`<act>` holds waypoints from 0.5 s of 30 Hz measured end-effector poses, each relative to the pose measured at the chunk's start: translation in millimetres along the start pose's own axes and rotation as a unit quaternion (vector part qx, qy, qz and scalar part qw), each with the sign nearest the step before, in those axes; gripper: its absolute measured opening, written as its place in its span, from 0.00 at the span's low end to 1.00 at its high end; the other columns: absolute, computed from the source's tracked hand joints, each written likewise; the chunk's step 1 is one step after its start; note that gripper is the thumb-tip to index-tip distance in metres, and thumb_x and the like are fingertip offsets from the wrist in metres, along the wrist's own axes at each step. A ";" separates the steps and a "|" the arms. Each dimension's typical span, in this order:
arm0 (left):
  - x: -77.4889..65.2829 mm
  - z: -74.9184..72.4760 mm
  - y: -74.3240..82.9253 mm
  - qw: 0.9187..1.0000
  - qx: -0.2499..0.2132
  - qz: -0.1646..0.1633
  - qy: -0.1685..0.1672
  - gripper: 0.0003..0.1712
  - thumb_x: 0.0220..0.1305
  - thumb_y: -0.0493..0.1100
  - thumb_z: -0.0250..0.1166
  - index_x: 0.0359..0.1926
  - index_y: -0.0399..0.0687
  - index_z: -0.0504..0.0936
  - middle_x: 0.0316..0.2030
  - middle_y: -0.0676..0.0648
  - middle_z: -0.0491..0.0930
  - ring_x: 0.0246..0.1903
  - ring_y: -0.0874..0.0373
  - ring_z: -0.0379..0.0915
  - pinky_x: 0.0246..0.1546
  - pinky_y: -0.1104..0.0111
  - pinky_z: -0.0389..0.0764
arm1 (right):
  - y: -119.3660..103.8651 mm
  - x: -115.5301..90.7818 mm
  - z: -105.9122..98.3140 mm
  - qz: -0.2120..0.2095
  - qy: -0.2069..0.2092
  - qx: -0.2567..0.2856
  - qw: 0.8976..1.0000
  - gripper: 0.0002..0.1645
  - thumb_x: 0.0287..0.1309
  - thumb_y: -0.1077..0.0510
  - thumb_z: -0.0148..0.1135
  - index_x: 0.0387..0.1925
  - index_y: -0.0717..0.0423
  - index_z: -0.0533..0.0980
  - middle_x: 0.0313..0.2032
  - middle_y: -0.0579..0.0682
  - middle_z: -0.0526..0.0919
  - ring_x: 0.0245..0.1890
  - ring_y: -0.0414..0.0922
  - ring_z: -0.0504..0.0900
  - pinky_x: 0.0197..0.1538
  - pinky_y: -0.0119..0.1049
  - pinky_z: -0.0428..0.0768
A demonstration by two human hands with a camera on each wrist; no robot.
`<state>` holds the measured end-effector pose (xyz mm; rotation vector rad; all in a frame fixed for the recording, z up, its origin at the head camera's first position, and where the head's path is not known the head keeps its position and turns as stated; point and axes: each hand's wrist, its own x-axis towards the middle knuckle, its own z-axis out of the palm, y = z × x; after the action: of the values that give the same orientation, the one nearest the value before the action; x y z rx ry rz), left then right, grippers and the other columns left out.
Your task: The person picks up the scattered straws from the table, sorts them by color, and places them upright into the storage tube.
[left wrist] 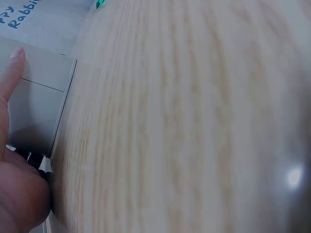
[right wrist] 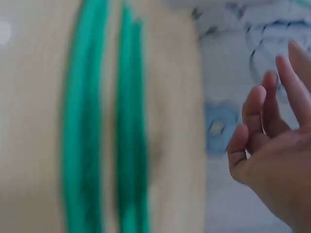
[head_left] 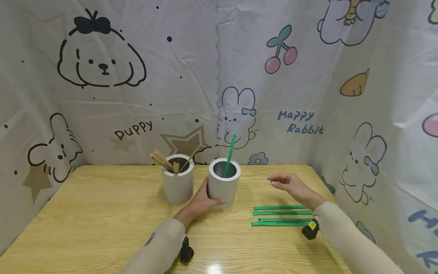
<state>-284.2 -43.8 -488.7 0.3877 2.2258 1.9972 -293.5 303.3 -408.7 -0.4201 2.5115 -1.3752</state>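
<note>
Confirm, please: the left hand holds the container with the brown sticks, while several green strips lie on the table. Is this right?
Not quite: the left hand holds the container with one green strip, as the head view shows. The rest is right.

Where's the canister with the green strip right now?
In the head view, the green-strip canister is just below centre, right of the canister holding brown sticks, with the left hand gripping its left side.

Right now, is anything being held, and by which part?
The left hand grips the outer wall of the white cylindrical container with one green strip; the right hand holds nothing.
</note>
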 end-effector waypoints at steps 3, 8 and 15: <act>-0.3 -0.1 1.3 1.000 0.007 -0.005 0.005 0.62 0.55 0.40 0.78 0.80 0.50 0.47 0.77 0.40 0.57 0.75 0.40 0.56 0.76 0.43 0.55 | 23.8 -14.7 -12.0 0.009 -0.026 -0.023 0.999 0.29 0.71 0.50 0.60 0.65 0.65 0.73 0.66 0.65 0.74 0.60 0.58 0.77 0.65 0.57 0.75; 0.0 0.3 2.6 1.000 0.007 -0.004 0.009 0.62 0.54 0.39 0.78 0.80 0.49 0.47 0.77 0.40 0.58 0.74 0.39 0.57 0.76 0.42 0.56 | 55.1 -26.3 -21.5 0.022 -0.051 -0.047 0.997 0.22 0.68 0.55 0.63 0.58 0.65 0.79 0.58 0.64 0.81 0.48 0.43 0.79 0.51 0.36 0.81; 1.2 0.2 2.0 1.000 0.004 -0.005 0.003 0.61 0.55 0.39 0.78 0.80 0.50 0.47 0.77 0.41 0.58 0.75 0.40 0.56 0.75 0.42 0.56 | 68.9 -27.3 -19.4 -0.021 -0.049 -0.081 0.995 0.14 0.64 0.62 0.66 0.46 0.69 0.83 0.46 0.64 0.87 0.37 0.36 0.79 0.39 0.28 0.78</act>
<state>-285.1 -43.1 -486.6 0.3702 2.2350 1.9891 -284.0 363.6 -454.8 -0.5619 2.5562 -1.1388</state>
